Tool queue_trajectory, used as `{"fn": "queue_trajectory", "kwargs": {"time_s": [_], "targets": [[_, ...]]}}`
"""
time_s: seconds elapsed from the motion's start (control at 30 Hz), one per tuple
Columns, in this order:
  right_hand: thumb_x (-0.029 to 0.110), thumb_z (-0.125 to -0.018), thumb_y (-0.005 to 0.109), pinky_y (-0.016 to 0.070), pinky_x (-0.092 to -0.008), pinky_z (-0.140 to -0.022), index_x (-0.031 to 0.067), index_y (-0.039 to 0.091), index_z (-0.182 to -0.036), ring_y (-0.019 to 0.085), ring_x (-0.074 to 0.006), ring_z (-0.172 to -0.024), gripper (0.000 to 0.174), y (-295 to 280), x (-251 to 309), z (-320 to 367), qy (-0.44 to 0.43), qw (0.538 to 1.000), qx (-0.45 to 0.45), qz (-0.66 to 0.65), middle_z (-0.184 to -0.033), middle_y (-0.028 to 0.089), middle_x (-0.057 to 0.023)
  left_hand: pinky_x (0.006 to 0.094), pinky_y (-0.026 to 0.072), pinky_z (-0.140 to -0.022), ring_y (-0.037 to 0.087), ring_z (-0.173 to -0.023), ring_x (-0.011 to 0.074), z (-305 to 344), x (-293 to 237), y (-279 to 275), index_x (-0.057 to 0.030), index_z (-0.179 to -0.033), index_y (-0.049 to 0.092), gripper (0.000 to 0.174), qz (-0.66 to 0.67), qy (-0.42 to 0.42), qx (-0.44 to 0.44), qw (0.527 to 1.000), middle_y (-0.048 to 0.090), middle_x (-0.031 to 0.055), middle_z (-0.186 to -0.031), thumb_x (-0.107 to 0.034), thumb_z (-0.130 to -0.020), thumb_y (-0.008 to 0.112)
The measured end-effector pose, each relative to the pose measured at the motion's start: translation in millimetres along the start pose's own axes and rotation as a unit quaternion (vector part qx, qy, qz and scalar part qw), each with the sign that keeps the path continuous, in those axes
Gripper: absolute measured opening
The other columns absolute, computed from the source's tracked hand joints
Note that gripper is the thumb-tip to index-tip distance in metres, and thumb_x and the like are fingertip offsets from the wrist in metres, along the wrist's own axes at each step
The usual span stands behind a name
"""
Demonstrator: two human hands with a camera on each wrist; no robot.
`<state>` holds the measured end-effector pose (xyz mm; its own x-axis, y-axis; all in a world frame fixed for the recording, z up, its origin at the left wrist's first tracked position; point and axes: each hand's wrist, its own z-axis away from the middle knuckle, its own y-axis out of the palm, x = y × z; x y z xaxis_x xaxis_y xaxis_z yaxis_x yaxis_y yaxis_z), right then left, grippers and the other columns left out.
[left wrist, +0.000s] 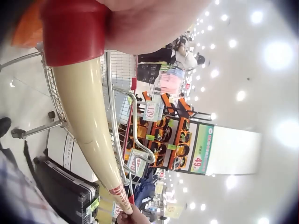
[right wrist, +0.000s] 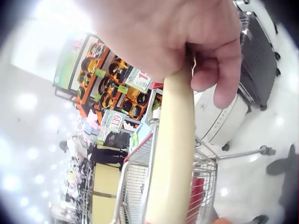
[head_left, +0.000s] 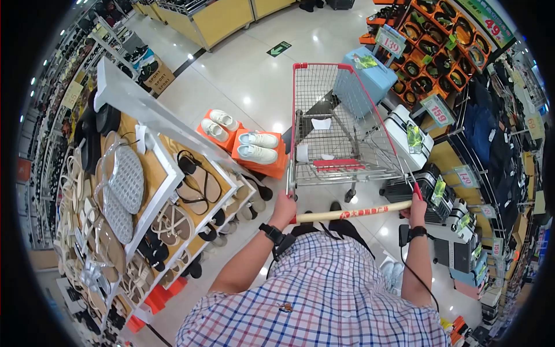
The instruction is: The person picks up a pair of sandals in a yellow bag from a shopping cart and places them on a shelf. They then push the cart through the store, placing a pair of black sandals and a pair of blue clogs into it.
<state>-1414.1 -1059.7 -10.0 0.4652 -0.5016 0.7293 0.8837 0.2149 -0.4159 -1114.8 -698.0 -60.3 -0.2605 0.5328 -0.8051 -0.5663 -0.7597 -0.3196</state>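
Observation:
A shopping cart [head_left: 341, 180] with a wire basket stands in front of the person. Its pale handle [head_left: 352, 213] has red lettering and a red end piece [left wrist: 74, 35]. At the handle's left end, the left hand [head_left: 283, 209] grips beside the red end piece; in the left wrist view only part of that hand [left wrist: 149, 23] shows. The right hand [head_left: 417, 208] holds the opposite end. Its fingers curl beside the pale bar [right wrist: 173, 140] in the right wrist view, where the hand [right wrist: 187, 37] partly covers the bar. White papers [head_left: 321, 124] lie in the basket.
Left of the cart are a sandal shelf [head_left: 153, 202] and orange boxes [head_left: 269, 162] with white shoes on top. Along the right stand a blue suitcase [head_left: 370, 87], a white one [head_left: 402, 139] and several others. A yellow counter [head_left: 225, 23] stands ahead, beyond the tiled floor.

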Motion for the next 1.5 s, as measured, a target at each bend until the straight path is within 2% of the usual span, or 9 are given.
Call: {"fn": "queue_trajectory", "kwargs": {"time_s": [0.07,0.47,0.5,0.73,1.1,1.2,1.23,1.27,1.5], "targets": [[0.044,-0.093,0.054,0.0499,-0.0363,-0.041,0.0045,0.057,-0.090,0.047,-0.0142,-0.043,0.040,6.0,26.7,-17.9,-0.005,0.999,0.018,0.036,-0.060,0.049,-0.0021,0.0341,0.0485,-0.054,0.060,-0.065,0.0231,-37.1,3.0,8.8,-0.0034,-0.108,0.045,0.024,-0.002,0.015,0.025,1.000,0.055,0.0124,-0.089,0.000,-0.084,0.045],[0.052,-0.089,0.048,0.0462,-0.0422,-0.039,-0.0039,0.060,-0.078,0.053,-0.0250,-0.047,0.058,80.4,190.8,-139.9,-0.091,0.948,0.069,0.297,-0.059,0.054,-0.0100,0.0387,0.0517,-0.064,0.066,-0.072,0.0284,-138.3,-86.5,50.4,-0.0011,-0.110,0.046,0.026,-0.113,0.068,-0.056,0.990,0.060,0.0173,-0.083,-0.001,-0.084,0.051],[0.053,-0.091,0.050,0.0437,-0.0382,-0.038,-0.0028,0.061,-0.090,0.052,-0.0231,-0.048,0.057,93.6,214.3,-138.4,-0.068,0.937,0.067,0.335,-0.060,0.053,-0.0079,0.0476,0.0470,-0.078,0.059,-0.091,0.0449,-149.1,-97.6,48.8,0.0010,-0.102,0.049,0.022,-0.033,0.029,-0.045,0.998,0.059,0.0270,-0.090,-0.001,-0.080,0.050],[0.055,-0.089,0.053,0.0474,-0.0349,-0.036,-0.0034,0.059,-0.085,0.052,-0.0195,-0.044,0.059,173.3,292.4,-208.7,-0.121,0.930,0.153,0.312,-0.060,0.052,-0.0065,0.0404,0.0510,-0.073,0.064,-0.086,0.0334,-230.7,-139.9,40.1,-0.0033,-0.104,0.048,0.041,0.090,-0.050,-0.082,0.991,0.061,0.0178,-0.093,0.004,-0.069,0.068],[0.051,-0.090,0.053,0.0422,-0.0374,-0.037,-0.0028,0.062,-0.076,0.051,-0.0216,-0.043,0.057,336.7,436.3,-293.1,-0.213,0.893,0.211,0.336,-0.057,0.053,-0.0075,0.0330,0.0479,-0.053,0.058,-0.063,0.0183,-324.8,-253.2,16.8,-0.0031,-0.103,0.049,0.019,0.036,-0.063,-0.124,0.990,0.056,0.0078,-0.075,0.002,-0.085,0.046],[0.054,-0.088,0.055,0.0298,-0.0378,-0.039,0.0012,0.065,-0.077,0.045,-0.0185,-0.044,0.055,407.2,466.1,-326.5,-0.202,0.906,0.200,0.314,-0.052,0.047,-0.0038,0.0443,0.0504,-0.075,0.064,-0.089,0.0422,-373.0,-244.6,14.9,0.0029,-0.095,0.061,0.023,-0.018,0.005,-0.162,0.987,0.065,0.0269,-0.096,-0.004,-0.074,0.057],[0.054,-0.088,0.055,0.0322,-0.0365,-0.034,0.0016,0.063,-0.081,0.042,-0.0177,-0.041,0.053,432.5,470.6,-341.1,-0.217,0.906,0.192,0.309,-0.050,0.041,-0.0021,0.0441,0.0498,-0.076,0.064,-0.088,0.0431,-417.8,-192.3,24.5,0.0034,-0.103,0.055,0.027,0.132,-0.111,-0.173,0.970,0.064,0.0282,-0.093,-0.006,-0.078,0.056],[0.054,-0.089,0.055,0.0357,-0.0362,-0.030,0.0008,0.061,-0.085,0.039,-0.0175,-0.037,0.054,447.3,474.6,-359.0,-0.224,0.894,0.239,0.305,-0.050,0.041,-0.0028,0.0450,0.0489,-0.078,0.063,-0.089,0.0436,-405.4,-229.2,14.3,0.0038,-0.107,0.049,0.028,-0.051,-0.008,-0.188,0.981,0.063,0.0287,-0.091,-0.005,-0.081,0.053],[0.053,-0.090,0.054,0.0439,-0.0345,-0.032,0.0066,0.055,-0.076,0.042,-0.0146,-0.036,0.048,557.1,564.5,-339.9,-0.201,0.870,0.265,0.364,-0.051,0.041,0.0006,0.0449,0.0474,-0.079,0.061,-0.093,0.0438,-466.0,-304.8,-43.8,0.0050,-0.104,0.048,0.020,0.099,-0.101,-0.203,0.969,0.061,0.0282,-0.091,-0.002,-0.085,0.048]]}}
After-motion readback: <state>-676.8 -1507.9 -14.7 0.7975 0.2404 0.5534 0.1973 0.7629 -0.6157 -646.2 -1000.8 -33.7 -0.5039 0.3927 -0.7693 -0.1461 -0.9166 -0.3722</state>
